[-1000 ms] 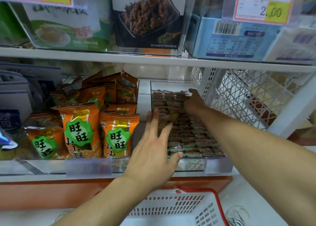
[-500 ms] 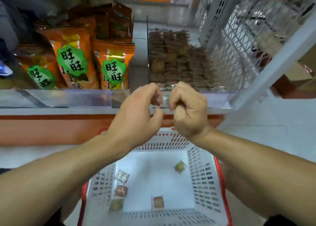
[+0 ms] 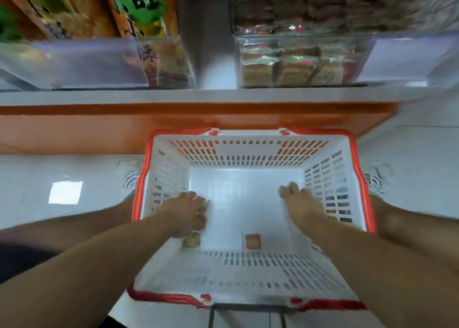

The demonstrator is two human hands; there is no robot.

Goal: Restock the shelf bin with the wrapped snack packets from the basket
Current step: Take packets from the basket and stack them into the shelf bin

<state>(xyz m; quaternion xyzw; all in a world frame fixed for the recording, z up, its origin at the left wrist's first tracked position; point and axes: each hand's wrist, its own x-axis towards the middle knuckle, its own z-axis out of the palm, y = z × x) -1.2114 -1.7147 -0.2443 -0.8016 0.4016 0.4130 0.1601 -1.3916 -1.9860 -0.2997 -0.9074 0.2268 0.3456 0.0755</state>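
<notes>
Both hands reach into the white basket point(image 3: 248, 151): the left hand point(image 3: 185, 212) covers packets by a green packet point(image 3: 190, 240), the right hand point(image 3: 301, 203) near the right wall; an orange packet point(image 3: 252, 241) lies between.

We see the whole frame smeared by motion blur. The left hand point(image 3: 185, 212) covers part of the basket point(image 3: 248, 151) floor, and a greenish packet point(image 3: 190, 240) peeks out from under it, mostly hidden; we cannot tell whether the fingers grip anything. The right hand point(image 3: 299, 203) curls downward, hiding whatever lies beneath it. The shelf bin point(image 3: 298, 61) is cut off at the top edge, its packets blurred beyond reading. The orange snack bags point(image 3: 139, 12) are cropped too, their print only partly legible.
</notes>
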